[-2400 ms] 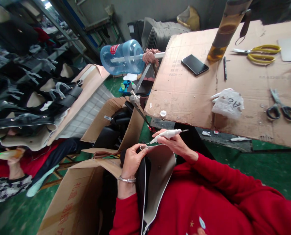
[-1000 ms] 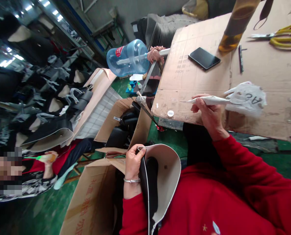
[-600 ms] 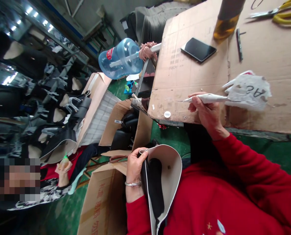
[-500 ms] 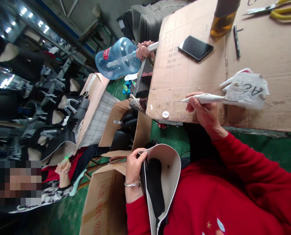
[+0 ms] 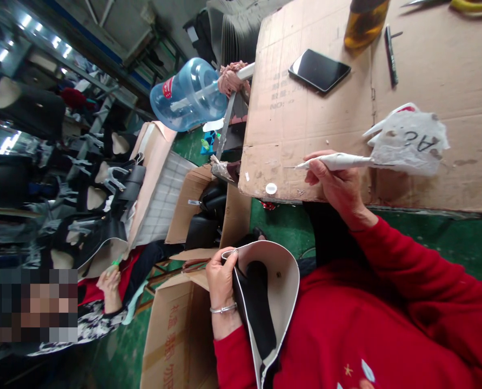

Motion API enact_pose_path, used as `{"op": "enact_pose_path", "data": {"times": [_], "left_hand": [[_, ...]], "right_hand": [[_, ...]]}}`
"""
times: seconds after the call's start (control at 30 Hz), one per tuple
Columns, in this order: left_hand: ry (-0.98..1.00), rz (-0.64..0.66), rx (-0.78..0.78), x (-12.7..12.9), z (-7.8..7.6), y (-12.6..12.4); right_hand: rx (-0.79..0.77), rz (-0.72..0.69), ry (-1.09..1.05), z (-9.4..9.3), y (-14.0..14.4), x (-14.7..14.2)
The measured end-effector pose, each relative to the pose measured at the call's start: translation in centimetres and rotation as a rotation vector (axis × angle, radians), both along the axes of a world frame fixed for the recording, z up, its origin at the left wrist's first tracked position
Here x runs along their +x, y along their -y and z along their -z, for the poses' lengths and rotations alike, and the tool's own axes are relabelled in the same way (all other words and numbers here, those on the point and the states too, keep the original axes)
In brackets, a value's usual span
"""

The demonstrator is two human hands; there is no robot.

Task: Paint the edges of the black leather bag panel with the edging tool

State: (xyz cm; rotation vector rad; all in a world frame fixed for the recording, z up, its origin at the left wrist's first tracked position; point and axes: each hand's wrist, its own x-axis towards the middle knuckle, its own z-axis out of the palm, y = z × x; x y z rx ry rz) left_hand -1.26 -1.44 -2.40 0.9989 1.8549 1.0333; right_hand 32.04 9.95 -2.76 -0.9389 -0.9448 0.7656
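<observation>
In the lower middle, my left hand [image 5: 221, 278] pinches the edge of a curved bag panel [image 5: 283, 281], black outside and pale grey inside, held against my lap. A small hole and a black strip show on its inner side. Above the cardboard-covered table [image 5: 318, 129], my right hand [image 5: 338, 186] has its fingers wrapped round a slim white tube with a thin needle tip [image 5: 336, 161], which points left. The tube's rear end meets or overlaps a crumpled white plastic bag [image 5: 413, 143] with black writing; I cannot tell whether they are joined.
On the table are a black phone [image 5: 320, 70], a black pen [image 5: 390, 56], a jar of amber liquid [image 5: 365, 24], a white cap [image 5: 270, 188] and yellow-handled scissors [image 5: 474, 7]. Cardboard boxes [image 5: 176, 335] stand at left. Another person's hand [image 5: 110, 283] works on a similar bag.
My view has shifted slightly, and the scissors are now partly cut off at the top. Both hands keep their holds, the left with the panel and the right with the tube.
</observation>
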Motion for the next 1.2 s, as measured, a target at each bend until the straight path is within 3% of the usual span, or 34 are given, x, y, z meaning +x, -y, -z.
{"op": "enact_pose_path", "data": {"times": [1.2], "left_hand": [[0.144, -0.017, 0.016, -1.0, 0.5, 0.8]], "right_hand": [[0.005, 0.013, -0.007, 0.1, 0.1, -0.3]]}}
